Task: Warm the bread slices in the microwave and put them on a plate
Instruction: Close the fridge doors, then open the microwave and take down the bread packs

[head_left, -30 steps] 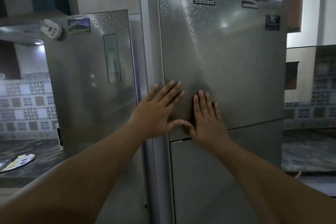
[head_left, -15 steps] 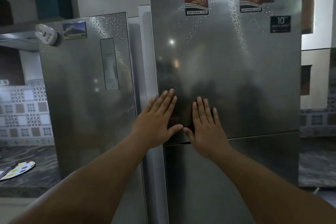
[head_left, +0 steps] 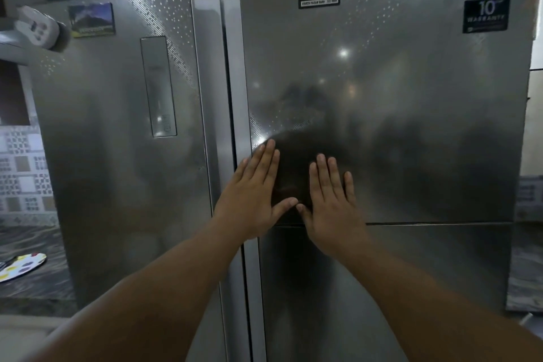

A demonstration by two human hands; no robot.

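Note:
A tall silver fridge fills the head view. My left hand [head_left: 255, 194] and my right hand [head_left: 332, 200] lie flat, fingers straight, side by side on the lower left part of the upper right fridge door [head_left: 396, 103], thumbs nearly touching. That door stands close to the fridge body. The lower right door [head_left: 382, 288] sits just beneath my hands. No bread, microwave door or serving plate is in view.
The left fridge door [head_left: 117, 141] carries a display panel [head_left: 158, 87] and magnets. A dark stone counter [head_left: 26, 244] at the left holds a spotted plate [head_left: 23, 266]. Tiled wall stands behind it; another counter [head_left: 526, 267] lies at the right.
The upper right fridge door has swung toward shut under both flat hands. The camera has come closer to the fridge.

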